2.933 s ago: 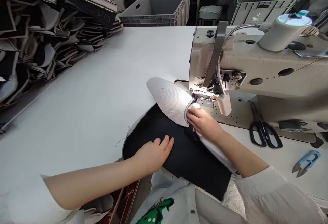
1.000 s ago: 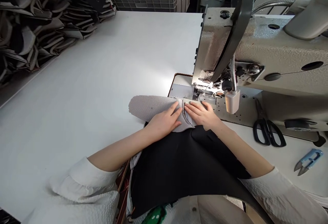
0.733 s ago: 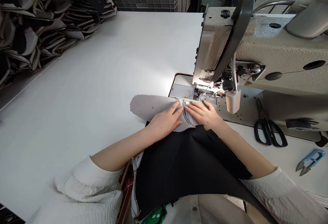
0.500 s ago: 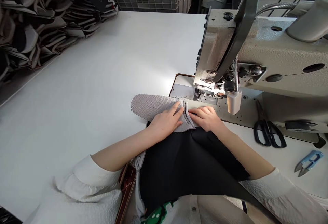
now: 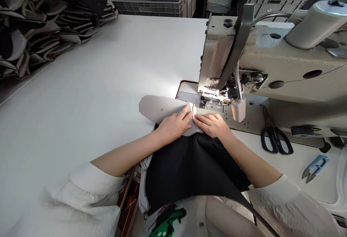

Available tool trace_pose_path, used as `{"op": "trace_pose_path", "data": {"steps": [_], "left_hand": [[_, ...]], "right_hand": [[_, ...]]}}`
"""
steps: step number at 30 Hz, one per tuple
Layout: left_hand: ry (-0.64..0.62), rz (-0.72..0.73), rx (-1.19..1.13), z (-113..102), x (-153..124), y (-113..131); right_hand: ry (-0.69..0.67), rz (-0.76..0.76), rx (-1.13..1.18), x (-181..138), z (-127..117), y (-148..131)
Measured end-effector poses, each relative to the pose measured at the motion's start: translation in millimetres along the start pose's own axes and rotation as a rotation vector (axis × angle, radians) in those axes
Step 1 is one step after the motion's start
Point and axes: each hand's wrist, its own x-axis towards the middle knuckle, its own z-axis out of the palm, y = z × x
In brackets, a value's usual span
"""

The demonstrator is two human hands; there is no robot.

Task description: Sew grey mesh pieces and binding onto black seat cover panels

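Observation:
A light grey mesh fabric piece with a rounded left end lies at the front of the sewing machine's bed. Black fabric hangs from its lower edge across the lap. My left hand rests flat on the grey piece, fingers stretched out and a little apart. Just to the right, my right hand has its fingers pressed together on the narrow folded seam; its thumb is hidden. Both hands are left of and below the presser foot area, and the fabric lies apart from it.
The sewing machine fills the right side, its small lamp low beside the needle. Black-handled scissors and blue thread snips lie at right. Stacked fabric pieces stand at far left. Grey crates are behind the white table.
The view has shifted slightly, moving the machine leftward in the picture. My right fingers have come closer to my left hand, and the seam's dark stitched strip shows less now.

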Motion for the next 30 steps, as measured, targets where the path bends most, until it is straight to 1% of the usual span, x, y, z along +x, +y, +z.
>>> {"op": "trace_pose_path", "data": {"steps": [5,9,11,15,19,21,27,30], "left_hand": [[0.001,0.058,-0.018,-11,31,-2],[-0.012,0.057,-0.001,-12,37,-3],[-0.023,0.06,-0.016,-11,37,-4],[-0.016,0.065,-0.058,-10,38,-5],[0.001,0.075,-0.059,-8,37,-5],[0.007,0.081,-0.065,-7,36,-5],[0.021,0.075,-0.06,-6,38,-3],[-0.009,0.067,-0.053,-9,43,-1]], "right_hand": [[-0.071,0.109,-0.007,-3,3,23],[-0.077,0.257,0.006,-4,4,27],[-0.093,0.285,0.026,-1,5,26],[-0.113,0.217,0.091,6,6,23],[-0.144,0.14,0.04,7,7,24],[-0.124,0.118,0.005,5,10,22],[0.01,0.157,-0.052,-2,23,18],[-0.004,0.156,-0.052,-4,21,25]]}}
